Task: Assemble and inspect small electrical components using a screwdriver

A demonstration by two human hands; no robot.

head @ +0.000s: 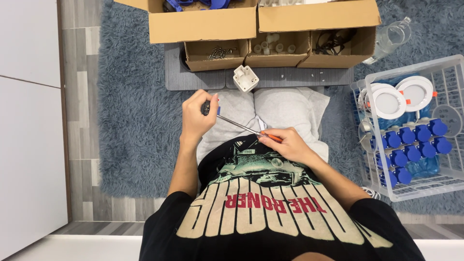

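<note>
Left hand (195, 118) grips a small dark part (206, 108), right hand (285, 142) holds the orange-handled screwdriver (246, 129), tip at that part, over the lap.

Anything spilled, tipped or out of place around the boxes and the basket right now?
A clear plastic jug lies tipped on its side on the rug by the white wire basket. A white plastic box sits askew on the grey mat, and a few small white bits lie loose there. Nothing looks damaged.

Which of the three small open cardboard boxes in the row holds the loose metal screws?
The leftmost small box: dark loose screws lie in it. The middle box holds white cylindrical pieces; the right box holds black cables.
</note>
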